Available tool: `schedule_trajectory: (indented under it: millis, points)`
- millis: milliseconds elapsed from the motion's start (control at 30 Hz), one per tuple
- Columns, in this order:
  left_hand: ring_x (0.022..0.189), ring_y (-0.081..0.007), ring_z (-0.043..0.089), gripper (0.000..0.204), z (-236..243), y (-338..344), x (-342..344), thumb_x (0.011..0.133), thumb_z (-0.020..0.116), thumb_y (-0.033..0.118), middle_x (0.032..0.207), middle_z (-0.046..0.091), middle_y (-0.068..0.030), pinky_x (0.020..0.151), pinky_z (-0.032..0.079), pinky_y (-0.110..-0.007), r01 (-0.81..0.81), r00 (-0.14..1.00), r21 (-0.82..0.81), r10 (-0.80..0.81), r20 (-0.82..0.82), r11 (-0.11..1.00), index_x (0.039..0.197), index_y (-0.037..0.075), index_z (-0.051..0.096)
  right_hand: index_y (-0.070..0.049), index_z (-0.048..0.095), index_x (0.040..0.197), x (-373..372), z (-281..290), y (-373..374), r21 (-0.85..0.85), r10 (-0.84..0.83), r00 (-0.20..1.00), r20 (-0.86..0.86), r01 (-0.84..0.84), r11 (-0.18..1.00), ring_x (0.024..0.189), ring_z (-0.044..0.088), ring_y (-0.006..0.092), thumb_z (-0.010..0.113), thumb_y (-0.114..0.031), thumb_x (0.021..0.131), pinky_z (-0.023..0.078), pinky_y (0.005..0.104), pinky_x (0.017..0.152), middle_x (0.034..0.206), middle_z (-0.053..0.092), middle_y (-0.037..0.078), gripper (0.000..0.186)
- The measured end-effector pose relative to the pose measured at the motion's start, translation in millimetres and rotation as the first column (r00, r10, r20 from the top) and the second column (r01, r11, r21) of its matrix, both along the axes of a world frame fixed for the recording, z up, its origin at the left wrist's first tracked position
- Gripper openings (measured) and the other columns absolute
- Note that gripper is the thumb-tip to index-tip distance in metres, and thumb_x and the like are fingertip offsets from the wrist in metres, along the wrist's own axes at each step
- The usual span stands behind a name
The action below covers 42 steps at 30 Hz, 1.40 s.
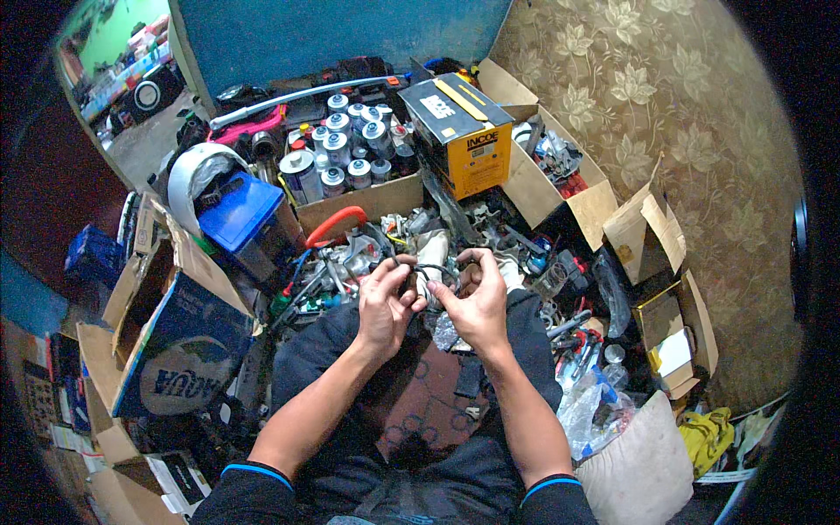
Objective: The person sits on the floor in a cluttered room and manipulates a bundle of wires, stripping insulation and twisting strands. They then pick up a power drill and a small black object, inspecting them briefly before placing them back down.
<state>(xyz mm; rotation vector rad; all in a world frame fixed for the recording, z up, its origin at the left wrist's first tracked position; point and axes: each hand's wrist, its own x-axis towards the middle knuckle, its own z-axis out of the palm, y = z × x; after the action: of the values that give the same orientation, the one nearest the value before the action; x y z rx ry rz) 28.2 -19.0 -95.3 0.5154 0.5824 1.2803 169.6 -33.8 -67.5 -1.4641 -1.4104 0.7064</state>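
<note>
A thin black cord, perhaps a cable [425, 268], is bent between my two hands above my lap. My left hand [382, 306] pinches one part of it between thumb and fingers. Opposite, my right hand [478, 302] is closed on the other side, its thumb pointing in toward the cord. The fingers partly cover the cord, so its ends cannot be made out. Just beyond the hands lies a whitish cloth-like piece [430, 249] among tools and small parts. A hacksaw with an orange handle [337, 225] rests farther left.
An open carton of spray cans [376, 199] stands at the back, beside a black and yellow box [468, 140]. At left are a blue-lidded container [241, 210] and a blue carton [188, 350]. Open cardboard boxes [647, 232] and a pale cushion [639, 464] lie right.
</note>
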Motion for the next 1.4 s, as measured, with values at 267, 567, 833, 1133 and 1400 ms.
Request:
schedule_trajectory:
  millis: [267, 567, 833, 1133, 1400]
  points:
    - [0.052, -0.0006, 0.039, 0.013, 6.6, -1.7, 10.7, 0.089, 0.066, 0.018, 0.067, 0.049, 0.0064, 0.046, 0.034, -0.018, -0.025, 0.965, 0.019, 0.029, -0.259, 1.000, 0.094, 0.009, 0.058, -0.004, 0.060, 0.095, 1.5, -12.8, 2.8, -0.016, 0.018, 0.811, 0.585, -0.011, 1.000, 0.077, 0.062, 0.0425, 0.059, -0.009, 0.081, 0.049, 0.0483, 0.068, 0.091, 0.065, 0.019, 0.015]
    - [0.051, -0.0037, 0.031, 0.020, -4.3, 12.3, -12.5, 0.098, 0.050, 0.022, 0.067, 0.042, 0.0039, 0.046, 0.029, -0.020, 0.173, 0.983, -0.003, -0.173, -0.062, 0.985, 0.093, 0.003, 0.056, 0.001, 0.065, 0.103, 29.8, -1.7, 7.4, -0.136, 0.383, 0.786, -0.485, -0.501, 0.855, 0.079, 0.057, 0.0057, 0.062, -0.018, 0.090, 0.045, 0.0221, 0.071, 0.089, 0.065, 0.000, 0.023]
    - [0.052, -0.0032, 0.035, 0.008, -2.2, 12.1, -17.6, 0.091, 0.060, 0.018, 0.076, 0.049, 0.0039, 0.049, 0.032, -0.021, 0.375, 0.923, 0.058, -0.367, -0.120, 0.925, 0.091, 0.011, 0.058, 0.001, 0.066, 0.087, 37.2, -25.0, 12.1, -0.116, 0.173, 0.814, -0.554, -0.281, 0.953, 0.068, 0.057, 0.0085, 0.055, -0.022, 0.095, 0.046, 0.0242, 0.063, 0.079, 0.065, 0.002, 0.027]
    - [0.046, -0.0072, 0.028, 0.022, 4.1, 21.1, -23.3, 0.098, 0.045, 0.034, 0.068, 0.046, -0.0005, 0.047, 0.026, -0.024, 0.241, 0.931, -0.118, -0.195, 0.308, 0.963, 0.093, 0.014, 0.054, -0.010, 0.045, 0.062, 40.1, -1.4, 10.5, 0.064, 0.112, 0.205, -0.972, -0.229, 0.971, 0.055, 0.048, 0.0185, 0.049, -0.028, 0.096, 0.048, 0.0412, 0.071, 0.057, 0.045, 0.003, 0.039]
    - [0.048, -0.0047, 0.031, 0.017, -5.0, 17.7, -26.5, 0.098, 0.048, 0.026, 0.074, 0.050, 0.0000, 0.047, 0.032, -0.023, 0.147, 0.989, 0.154, -0.141, -0.052, 0.977, 0.093, 0.011, 0.053, -0.003, 0.055, 0.061, 36.1, 5.5, 7.1, -0.228, 0.146, 0.940, -0.308, -0.222, 0.948, 0.048, 0.059, 0.0140, 0.069, -0.024, 0.086, 0.047, 0.0270, 0.048, 0.055, 0.057, 0.005, 0.035]
